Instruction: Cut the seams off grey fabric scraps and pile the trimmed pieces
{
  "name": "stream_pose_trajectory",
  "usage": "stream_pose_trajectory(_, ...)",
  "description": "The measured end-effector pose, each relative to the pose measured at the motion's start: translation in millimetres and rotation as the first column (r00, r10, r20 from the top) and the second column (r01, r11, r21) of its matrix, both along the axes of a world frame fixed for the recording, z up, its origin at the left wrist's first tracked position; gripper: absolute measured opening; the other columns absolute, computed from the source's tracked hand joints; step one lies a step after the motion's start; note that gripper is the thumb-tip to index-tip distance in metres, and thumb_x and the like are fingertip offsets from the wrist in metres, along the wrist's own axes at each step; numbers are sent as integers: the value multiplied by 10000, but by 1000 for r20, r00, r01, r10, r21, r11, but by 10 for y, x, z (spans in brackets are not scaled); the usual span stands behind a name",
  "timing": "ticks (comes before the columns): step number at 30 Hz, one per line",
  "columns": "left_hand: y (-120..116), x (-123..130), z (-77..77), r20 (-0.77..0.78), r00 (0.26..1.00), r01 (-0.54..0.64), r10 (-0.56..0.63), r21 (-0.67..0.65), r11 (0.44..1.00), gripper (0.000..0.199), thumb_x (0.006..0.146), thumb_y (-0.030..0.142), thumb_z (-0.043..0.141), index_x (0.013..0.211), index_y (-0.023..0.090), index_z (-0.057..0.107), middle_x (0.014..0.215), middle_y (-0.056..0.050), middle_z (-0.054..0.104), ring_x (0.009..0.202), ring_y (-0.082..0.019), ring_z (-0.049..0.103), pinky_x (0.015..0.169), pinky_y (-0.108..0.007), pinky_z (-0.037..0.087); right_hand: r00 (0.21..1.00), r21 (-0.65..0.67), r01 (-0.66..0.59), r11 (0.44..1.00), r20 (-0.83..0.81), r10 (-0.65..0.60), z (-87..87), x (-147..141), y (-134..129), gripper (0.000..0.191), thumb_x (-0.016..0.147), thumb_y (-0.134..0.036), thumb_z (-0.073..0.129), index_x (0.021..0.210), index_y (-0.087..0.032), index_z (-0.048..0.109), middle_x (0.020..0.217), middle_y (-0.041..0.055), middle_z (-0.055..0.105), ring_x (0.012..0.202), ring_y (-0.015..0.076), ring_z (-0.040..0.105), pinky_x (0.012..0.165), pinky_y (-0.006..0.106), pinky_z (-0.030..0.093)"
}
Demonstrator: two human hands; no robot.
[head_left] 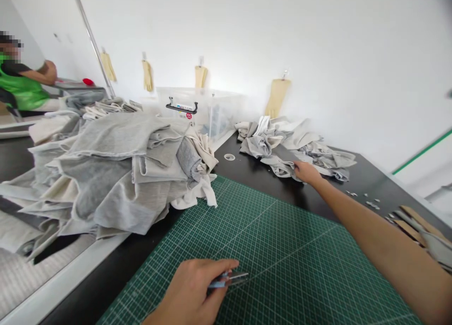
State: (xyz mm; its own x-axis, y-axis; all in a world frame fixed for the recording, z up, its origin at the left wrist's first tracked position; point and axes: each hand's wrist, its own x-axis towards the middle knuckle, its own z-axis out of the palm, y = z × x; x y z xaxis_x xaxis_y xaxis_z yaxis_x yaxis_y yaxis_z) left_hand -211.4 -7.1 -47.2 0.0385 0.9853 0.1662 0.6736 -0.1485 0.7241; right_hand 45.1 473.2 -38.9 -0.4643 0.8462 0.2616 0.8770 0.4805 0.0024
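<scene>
My left hand (196,289) is closed around a small pair of thread snips (226,280) with light blue handles, its metal blades pointing right over the green cutting mat (282,264). My right arm stretches forward across the table. At its end my right hand (306,172) pinches the near edge of a grey cloth piece (278,166), part of a crumpled heap of grey and white cloth (310,146). Some of the fingertips are hidden from me. To the left rises a large pile of grey cloth pieces (116,174), one white scrap lying on the mat's corner.
Behind the pile stands a clear plastic box (222,104) with a black handle. Yellow gloves (278,97) hang along the wall. A round grommet (229,157) sits in the black tabletop. Small white bits (372,204) and brown strips (409,231) lie right. A person in green (24,90) sits far left.
</scene>
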Motion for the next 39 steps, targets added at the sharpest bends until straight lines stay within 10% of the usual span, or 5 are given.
stream_pose_trajectory(11, -39, 30, 45, -40, 999, -37, 35, -33, 999, 352, 908, 229, 503, 1201, 371, 637, 1065, 58, 731, 891, -160, 698, 825, -278, 513, 921, 311, 335, 889, -307, -240, 1148, 209, -103, 348, 1005, -184, 311, 1157, 3, 562, 1079, 227, 637, 955, 202, 578, 814, 345, 377)
stream_pose_trajectory(21, -73, 40, 88, -81, 995, -54, 58, 50, 997, 303, 934, 302, 488, 1173, 336, 672, 1015, 45, 748, 872, -183, 702, 781, -273, 517, 906, 471, 296, 831, -414, -88, 2343, 681, -1474, 326, 979, -231, 380, 1053, -49, 639, 921, 146, 689, 760, 144, 552, 662, 280, 325)
stream_pose_trajectory(27, -108, 46, 89, -105, 994, -29, 39, 96, 995, 324, 954, 316, 446, 1186, 296, 671, 1032, 25, 745, 859, -186, 698, 767, -271, 507, 893, 468, 94, 879, -429, 133, 1592, 684, -2926, 256, 933, -273, 470, 1007, -140, 677, 752, 67, 698, 622, 170, 606, 617, 293, 453)
stream_pose_trajectory(32, -173, 29, 66, -154, 987, -19, 36, 112, 994, 330, 955, 350, 443, 1177, 291, 680, 1031, 13, 746, 855, -195, 694, 797, -283, 500, 737, 72, -654, 753, -167, 655, 610, 734, -4136, 321, 929, -146, 448, 1182, -228, 627, 1138, 55, 710, 1095, 217, 650, 953, 359, 531)
stream_pose_trajectory(39, -200, 27, 38, -203, 978, -20, 45, 125, 992, 327, 937, 352, 470, 1176, 284, 682, 996, 4, 753, 816, -189, 693, 775, -271, 497, 790, -263, -600, 756, -346, 506, 217, 1268, -4920, 358, 913, -257, 557, 1267, -300, 586, 1332, 32, 607, 1272, 240, 538, 1114, 467, 431)
